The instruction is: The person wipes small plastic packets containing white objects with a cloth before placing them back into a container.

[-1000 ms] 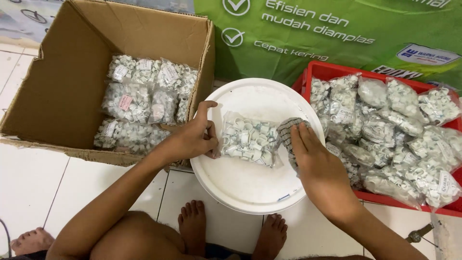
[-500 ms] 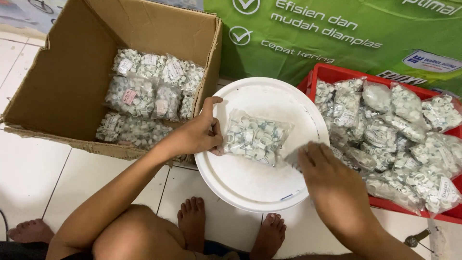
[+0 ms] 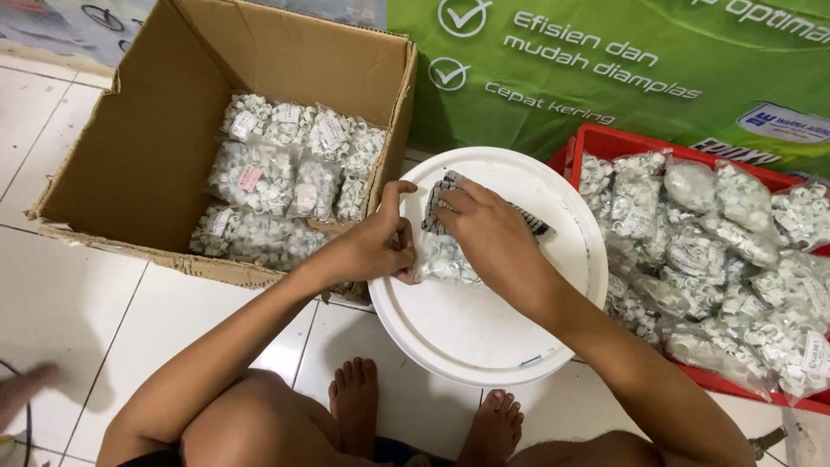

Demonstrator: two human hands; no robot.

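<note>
Clear packet [image 3: 445, 259] under both hands, on white lid [image 3: 484, 329]

The lid [image 3: 484, 329] is plain white. The bag [image 3: 445, 258] on it is clear, filled with white pieces, and a grey strip [image 3: 435, 203] lies across its top. The box [image 3: 147, 147] is brown cardboard. The crate [image 3: 605, 137] is red. The banner [image 3: 640, 60] behind is green with white lettering. The floor [image 3: 60, 294] is white tile.
</note>
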